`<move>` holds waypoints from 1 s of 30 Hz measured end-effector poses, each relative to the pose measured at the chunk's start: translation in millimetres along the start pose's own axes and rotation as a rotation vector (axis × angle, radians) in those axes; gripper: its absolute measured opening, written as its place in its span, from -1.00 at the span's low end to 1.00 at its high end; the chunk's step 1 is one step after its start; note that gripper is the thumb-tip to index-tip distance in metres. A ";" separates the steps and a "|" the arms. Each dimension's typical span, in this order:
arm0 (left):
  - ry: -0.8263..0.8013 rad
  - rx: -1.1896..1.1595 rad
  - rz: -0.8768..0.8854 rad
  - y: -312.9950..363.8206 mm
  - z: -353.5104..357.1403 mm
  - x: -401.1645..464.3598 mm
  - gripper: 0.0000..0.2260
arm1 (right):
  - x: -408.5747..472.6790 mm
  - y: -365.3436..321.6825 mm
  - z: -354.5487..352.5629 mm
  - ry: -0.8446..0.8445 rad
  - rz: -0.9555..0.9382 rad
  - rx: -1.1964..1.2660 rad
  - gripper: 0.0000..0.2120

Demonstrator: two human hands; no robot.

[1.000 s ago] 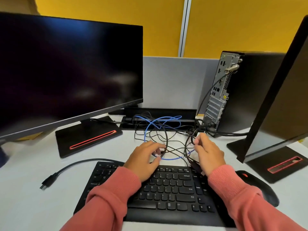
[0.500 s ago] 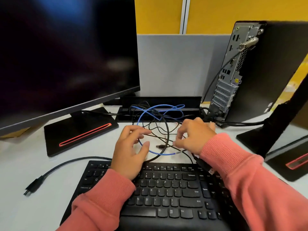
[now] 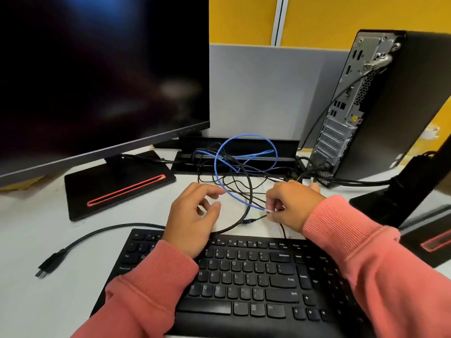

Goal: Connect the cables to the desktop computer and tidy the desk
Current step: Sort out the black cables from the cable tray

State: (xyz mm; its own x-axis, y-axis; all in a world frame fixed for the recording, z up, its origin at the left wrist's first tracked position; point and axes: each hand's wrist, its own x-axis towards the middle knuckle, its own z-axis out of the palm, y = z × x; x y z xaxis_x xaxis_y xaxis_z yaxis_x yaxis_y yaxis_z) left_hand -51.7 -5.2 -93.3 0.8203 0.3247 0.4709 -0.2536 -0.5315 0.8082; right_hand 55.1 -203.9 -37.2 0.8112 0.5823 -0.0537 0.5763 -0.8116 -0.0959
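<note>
Two monitors (image 3: 102, 74): dark, flanking the counter (image 3: 29, 240).
Tower (image 3: 390, 106): upright, rear ports facing in.
Keyboard (image 3: 244, 276): under both wrists.
Cables (image 3: 246, 152): tangled between keyboard and tower.
Right hand (image 3: 292, 206): pinches blue cable's plug.
Left hand (image 3: 192, 215): loosely curled, empty.

Views: one only, a wide-angle head camera; no second view shares the scene.
Position: above the desk's (image 3: 29, 301) near edge, over the keyboard (image 3: 256, 276).
Facing: forward and down, toward the partition (image 3: 263, 89).
Nearness: close; both sleeves fill the bottom, the monitor (image 3: 97, 76) the upper left.
Edges: straight lines bow outward.
</note>
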 end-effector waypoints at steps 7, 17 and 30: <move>-0.167 0.130 0.099 7.2 6.3 -4.1 -0.90 | -5.3 2.5 10.1 0.026 0.035 0.204 -0.86; -0.490 0.293 -0.222 45.7 58.4 5.3 -0.78 | -13.9 14.0 6.6 0.114 -0.025 0.780 -0.62; -0.257 -0.174 -0.523 49.7 60.6 30.6 -0.89 | -8.8 16.2 -14.4 0.757 0.331 1.122 -0.75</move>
State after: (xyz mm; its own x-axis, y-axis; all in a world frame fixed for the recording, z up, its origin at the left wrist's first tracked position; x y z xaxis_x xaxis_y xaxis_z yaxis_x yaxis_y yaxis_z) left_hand -8.1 -69.1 -60.1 0.9507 0.2977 -0.0870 0.1541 -0.2098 0.9655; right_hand 58.8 -222.8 -23.9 0.9563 -0.0858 0.2797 0.2548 -0.2250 -0.9404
